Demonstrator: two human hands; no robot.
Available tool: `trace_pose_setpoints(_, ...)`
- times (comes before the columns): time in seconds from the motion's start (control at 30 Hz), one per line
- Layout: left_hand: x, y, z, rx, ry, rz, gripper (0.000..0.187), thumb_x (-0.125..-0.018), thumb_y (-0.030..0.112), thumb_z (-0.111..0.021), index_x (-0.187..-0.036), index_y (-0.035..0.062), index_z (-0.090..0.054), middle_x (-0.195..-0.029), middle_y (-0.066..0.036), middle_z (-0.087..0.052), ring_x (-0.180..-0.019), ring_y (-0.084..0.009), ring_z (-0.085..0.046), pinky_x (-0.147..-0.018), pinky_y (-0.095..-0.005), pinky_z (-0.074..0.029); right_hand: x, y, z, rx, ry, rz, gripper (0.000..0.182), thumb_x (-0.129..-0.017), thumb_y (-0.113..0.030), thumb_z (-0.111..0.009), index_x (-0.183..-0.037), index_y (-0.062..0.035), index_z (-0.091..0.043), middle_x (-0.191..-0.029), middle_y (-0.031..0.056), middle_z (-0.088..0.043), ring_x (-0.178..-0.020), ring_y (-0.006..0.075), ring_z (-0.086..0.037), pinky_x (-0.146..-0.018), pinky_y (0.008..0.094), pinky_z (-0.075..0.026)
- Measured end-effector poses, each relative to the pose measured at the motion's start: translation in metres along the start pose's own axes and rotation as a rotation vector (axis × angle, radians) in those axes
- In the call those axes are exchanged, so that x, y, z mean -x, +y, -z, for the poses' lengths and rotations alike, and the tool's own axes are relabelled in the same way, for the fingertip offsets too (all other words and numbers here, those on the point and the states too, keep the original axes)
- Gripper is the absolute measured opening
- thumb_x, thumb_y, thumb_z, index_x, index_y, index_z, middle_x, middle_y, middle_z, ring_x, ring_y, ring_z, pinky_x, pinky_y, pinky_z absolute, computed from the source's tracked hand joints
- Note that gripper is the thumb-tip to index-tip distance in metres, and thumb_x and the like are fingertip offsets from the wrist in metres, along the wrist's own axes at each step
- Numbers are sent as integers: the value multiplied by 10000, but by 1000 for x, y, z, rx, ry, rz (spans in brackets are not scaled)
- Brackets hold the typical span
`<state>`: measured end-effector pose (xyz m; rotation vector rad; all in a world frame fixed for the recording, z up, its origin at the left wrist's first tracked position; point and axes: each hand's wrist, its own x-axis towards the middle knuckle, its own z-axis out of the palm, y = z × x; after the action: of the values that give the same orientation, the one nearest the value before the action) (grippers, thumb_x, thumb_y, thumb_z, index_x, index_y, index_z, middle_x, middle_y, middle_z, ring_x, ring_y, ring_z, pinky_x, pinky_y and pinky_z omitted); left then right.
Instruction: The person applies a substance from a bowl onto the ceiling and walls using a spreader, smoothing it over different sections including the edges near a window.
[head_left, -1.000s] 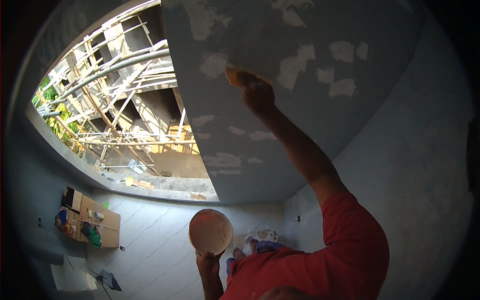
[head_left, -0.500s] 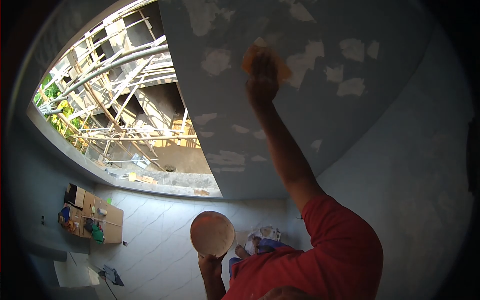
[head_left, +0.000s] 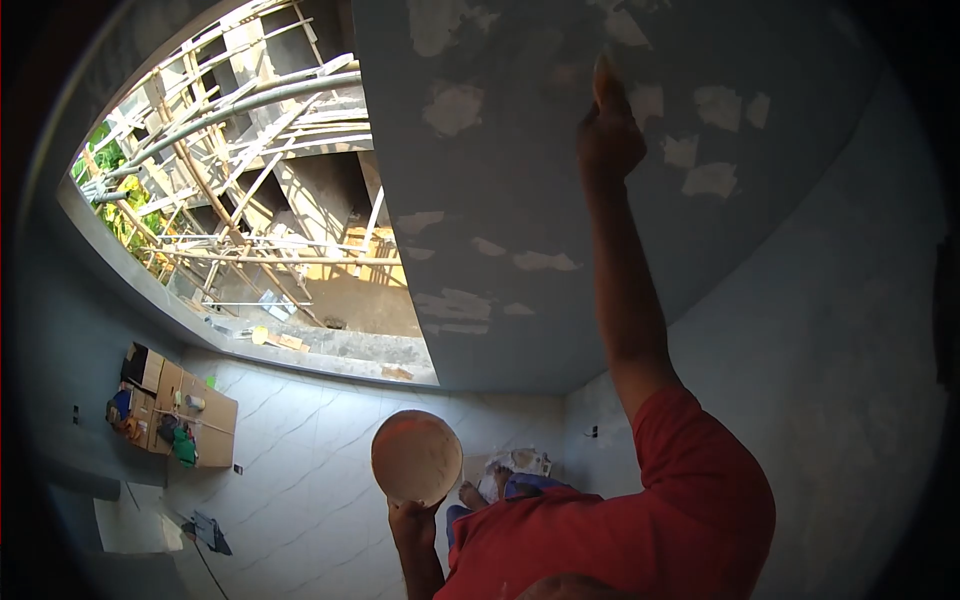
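My right hand [head_left: 611,145] is raised at arm's length against the grey wall [head_left: 520,200]. Its fingers are closed on an orange putty spreader [head_left: 603,80], seen nearly edge-on. Pale putty patches [head_left: 453,108] dot the wall, one of them just right of the spreader. Low in the view, my left hand [head_left: 412,518] grips a round bowl [head_left: 417,455] by its lower edge. The bowl's open side faces the camera, and its inside looks pale with an orange tint at the top.
A large opening at left, with a ledge [head_left: 370,358], shows bamboo scaffolding [head_left: 250,180] outside. On the marbled tile floor [head_left: 300,430] stands a cardboard box [head_left: 205,420] with items on it. A dark cloth-like thing [head_left: 207,533] lies at lower left.
My right hand has moved right and slightly up the wall, turning the spreader from flat-on to edge-on. The bowl in my left hand sits slightly farther left and higher in view.
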<state>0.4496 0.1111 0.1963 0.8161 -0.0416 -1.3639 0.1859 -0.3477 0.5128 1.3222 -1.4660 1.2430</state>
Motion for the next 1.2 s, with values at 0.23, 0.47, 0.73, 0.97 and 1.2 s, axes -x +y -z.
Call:
trace_pose_setpoints(0.23,-5,-1,11,-22,-11,57,795,-641,-41,-525,-1408,7,-320,-1308,-245,-475,-1138,-437,-571,-868,-582,-569,124,-66,-17,-169,-224,534,476,-809,-76,-652,-1277,-27,-578,-1191,140,-676,-957,255,-704,-815,365,-588)
trace_pose_setpoints(0.47,-12,4,-3,-32,-70,5,779,-655,-46,-520,-1408,2,-328,-1306,-246,-478,-1131,-437,-571,-882,-580,-560,243,-9,57,-715,-1110,-223,353,-890,-139,-635,-1213,0,-598,-1081,159,-699,-944,285,-698,-837,388,-540)
trace_pose_setpoints(0.73,-19,-11,14,-90,-39,98,779,-647,-13,-540,-1396,-6,-327,-1311,-254,-452,-1142,-460,-544,-883,-617,-541,287,76,146,-1249,-1068,-1889,501,-880,-95,-647,-1333,-1,-457,-1222,150,-565,-1158,308,-576,-987,500,-476)
trace_pose_setpoints(0.97,-27,-19,-16,-148,-121,136,694,-685,17,-611,-1342,-28,-394,-1242,-221,-494,-1058,-422,-575,-826,-532,-579,204,112,147,-1504,-883,-1539,557,-882,-140,-657,-1365,-14,-411,-1248,149,-548,-1184,311,-557,-1036,525,-438)
trace_pose_setpoints(1.2,-33,-15,-61,-231,-184,127,815,-652,36,-549,-1422,-16,-287,-1327,-261,-428,-1178,-458,-527,-926,-590,-531,184,116,171,-1647,-734,-1548,554,-859,-113,-658,-1344,15,-424,-1207,158,-569,-1168,311,-565,-1048,506,-426)
